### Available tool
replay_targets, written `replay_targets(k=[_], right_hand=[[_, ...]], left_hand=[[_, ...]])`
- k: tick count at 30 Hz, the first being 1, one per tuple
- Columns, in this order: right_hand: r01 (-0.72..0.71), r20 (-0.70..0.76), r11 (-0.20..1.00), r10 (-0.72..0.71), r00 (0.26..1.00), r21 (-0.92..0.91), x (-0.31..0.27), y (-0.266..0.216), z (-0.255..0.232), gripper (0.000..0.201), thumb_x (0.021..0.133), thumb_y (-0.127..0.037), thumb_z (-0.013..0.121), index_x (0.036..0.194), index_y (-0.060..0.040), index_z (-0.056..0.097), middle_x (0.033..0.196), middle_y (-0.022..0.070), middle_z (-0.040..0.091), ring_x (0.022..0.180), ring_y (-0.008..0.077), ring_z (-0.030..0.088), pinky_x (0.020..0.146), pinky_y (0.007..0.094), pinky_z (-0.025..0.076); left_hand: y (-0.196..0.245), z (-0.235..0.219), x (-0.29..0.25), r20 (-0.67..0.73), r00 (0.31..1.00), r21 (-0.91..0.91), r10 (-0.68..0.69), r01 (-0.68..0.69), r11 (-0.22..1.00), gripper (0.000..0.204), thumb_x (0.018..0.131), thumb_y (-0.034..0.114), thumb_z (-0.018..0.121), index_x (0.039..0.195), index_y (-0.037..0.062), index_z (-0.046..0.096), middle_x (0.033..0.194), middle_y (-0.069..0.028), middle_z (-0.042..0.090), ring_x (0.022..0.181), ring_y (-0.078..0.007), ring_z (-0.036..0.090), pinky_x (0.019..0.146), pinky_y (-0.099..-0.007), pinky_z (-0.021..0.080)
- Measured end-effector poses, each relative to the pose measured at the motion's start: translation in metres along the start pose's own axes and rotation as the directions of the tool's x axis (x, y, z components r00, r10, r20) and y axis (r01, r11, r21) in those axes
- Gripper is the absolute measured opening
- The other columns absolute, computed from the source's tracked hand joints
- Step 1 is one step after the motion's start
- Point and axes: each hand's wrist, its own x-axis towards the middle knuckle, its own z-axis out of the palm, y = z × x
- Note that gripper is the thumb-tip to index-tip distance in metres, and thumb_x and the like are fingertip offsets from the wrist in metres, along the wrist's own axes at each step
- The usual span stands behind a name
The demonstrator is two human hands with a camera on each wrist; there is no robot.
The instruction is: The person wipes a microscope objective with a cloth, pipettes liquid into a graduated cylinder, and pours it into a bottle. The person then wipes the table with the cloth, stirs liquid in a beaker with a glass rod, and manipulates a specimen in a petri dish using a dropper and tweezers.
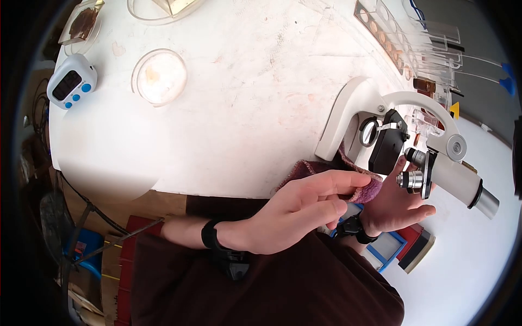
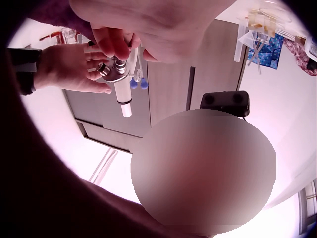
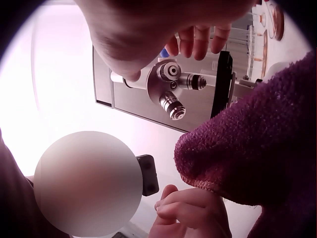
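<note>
A purple cloth with a stitched edge (image 1: 370, 191) is pinched in the fingers of my left hand (image 1: 296, 209), beside the stage of a white microscope (image 1: 340, 122). In the right wrist view the fuzzy cloth (image 3: 257, 129) fills the right side, above the curled left fingers. My right hand (image 1: 394, 204) reaches behind the microscope's revolving nosepiece (image 1: 427, 176), fingers extended and thumb apart. Several silver objectives (image 3: 172, 106) stick out of the nosepiece below the right hand's fingers. The black stage (image 1: 389, 144) and round mirror (image 1: 368, 132) face the left hand's side.
Behind the microscope stand a clear rack of tubes (image 1: 440, 60) and a brown bottle (image 1: 424, 85). A petri dish (image 1: 159, 77) and a white timer (image 1: 72, 81) lie on the left of the white table (image 1: 234, 125). Blue-framed boxes (image 1: 389, 247) sit by the right wrist.
</note>
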Motion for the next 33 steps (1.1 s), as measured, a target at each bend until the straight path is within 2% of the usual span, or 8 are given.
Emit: replay_targets(k=[5, 7, 10, 15, 18, 22, 25, 33], right_hand=[[-0.187, 0.177, 0.982, 0.184, 0.967, 0.001, -0.021, 0.006, -0.053, 0.066, 0.105, -0.050, 0.064, 0.150, -0.0043, 0.050, 0.134, 0.0147, 0.067, 0.124, 0.0291, 0.064, 0.116, 0.0500, 0.045], [-0.244, 0.637, 0.959, 0.281, 0.718, -0.147, -0.018, -0.004, -0.052, 0.058, 0.093, -0.031, 0.085, 0.137, -0.0005, 0.061, 0.100, 0.0047, 0.069, 0.090, 0.0168, 0.064, 0.083, 0.0321, 0.049], [-0.087, 0.778, 0.904, 0.407, 0.479, -0.419, -0.007, -0.017, -0.051, 0.051, 0.078, -0.020, 0.094, 0.118, -0.0014, 0.069, 0.082, 0.0056, 0.065, 0.070, 0.0172, 0.058, 0.062, 0.0325, 0.043], [-0.270, 0.647, 0.900, 0.433, 0.628, -0.341, -0.001, -0.027, -0.131, 0.043, 0.077, -0.029, 0.093, 0.099, -0.0009, 0.068, 0.079, 0.0047, 0.065, 0.067, 0.0176, 0.056, 0.062, 0.0322, 0.043], [-0.563, 0.410, 0.814, 0.566, 0.716, -0.140, 0.011, -0.040, -0.217, 0.052, 0.080, -0.028, 0.085, 0.116, 0.0001, 0.061, 0.106, 0.0094, 0.068, 0.105, 0.0246, 0.066, 0.097, 0.0401, 0.051], [-0.377, 0.072, 0.925, 0.379, 0.922, -0.046, 0.047, -0.061, -0.310, 0.055, 0.097, -0.038, 0.070, 0.136, -0.0015, 0.058, 0.126, 0.0092, 0.067, 0.124, 0.0227, 0.063, 0.110, 0.0390, 0.047], [-0.258, -0.295, 0.961, 0.220, 0.930, -0.098, 0.089, -0.077, -0.366, 0.050, 0.103, -0.037, 0.061, 0.141, -0.0039, 0.057, 0.122, 0.0062, 0.069, 0.120, 0.0198, 0.065, 0.109, 0.0377, 0.048], [-0.174, -0.482, 0.793, -0.166, 0.860, -0.584, 0.222, -0.057, -0.485, 0.020, 0.106, -0.028, 0.056, 0.112, -0.0114, 0.065, 0.100, -0.0038, 0.066, 0.090, 0.0072, 0.058, 0.082, 0.0292, 0.045]], left_hand=[[-0.006, 0.008, 0.003, -0.057, 0.997, -0.010, -0.045, 0.045, 0.999, 0.044, 0.111, 0.009, 0.047, 0.153, -0.0019, 0.050, 0.109, -0.0012, 0.064, 0.084, -0.0074, 0.054, 0.076, -0.0244, 0.045], [-0.017, 0.005, 0.005, 0.027, 0.996, 0.008, -0.088, 0.088, 0.996, 0.041, 0.112, 0.010, 0.050, 0.151, -0.0013, 0.053, 0.106, -0.0005, 0.064, 0.084, -0.0069, 0.053, 0.076, -0.0247, 0.045], [-0.025, 0.018, 0.012, 0.071, 0.981, 0.068, -0.178, 0.174, 0.983, 0.042, 0.112, 0.011, 0.053, 0.152, -0.0008, 0.053, 0.106, -0.0004, 0.064, 0.086, -0.0076, 0.054, 0.079, -0.0254, 0.047], [-0.032, 0.036, 0.013, 0.134, 0.970, 0.292, -0.204, 0.158, 0.943, 0.044, 0.111, 0.009, 0.053, 0.154, -0.0013, 0.050, 0.112, -0.0037, 0.067, 0.093, -0.0111, 0.059, 0.086, -0.0282, 0.050], [-0.015, 0.035, 0.008, 0.175, 0.975, 0.343, -0.137, 0.070, 0.937, 0.043, 0.111, 0.007, 0.054, 0.153, 0.0013, 0.051, 0.130, -0.0075, 0.067, 0.095, -0.0089, 0.059, 0.094, -0.0277, 0.052], [-0.006, 0.012, -0.007, 0.010, 0.999, 0.427, 0.050, -0.049, 0.903, 0.038, 0.108, 0.024, 0.061, 0.136, -0.0014, 0.060, 0.097, -0.0084, 0.066, 0.086, -0.0133, 0.059, 0.079, -0.0275, 0.048], [-0.007, 0.004, 0.003, -0.064, 0.995, 0.452, 0.077, -0.040, 0.891, 0.028, 0.107, 0.024, 0.062, 0.121, -0.0001, 0.061, 0.082, -0.0032, 0.055, 0.076, -0.0120, 0.048, 0.072, -0.0280, 0.040], [-0.021, 0.016, 0.018, -0.235, 0.951, 0.622, 0.202, -0.012, 0.783, 0.019, 0.105, 0.020, 0.063, 0.113, 0.0035, 0.058, 0.079, 0.0008, 0.045, 0.075, -0.0119, 0.041, 0.071, -0.0294, 0.035]])
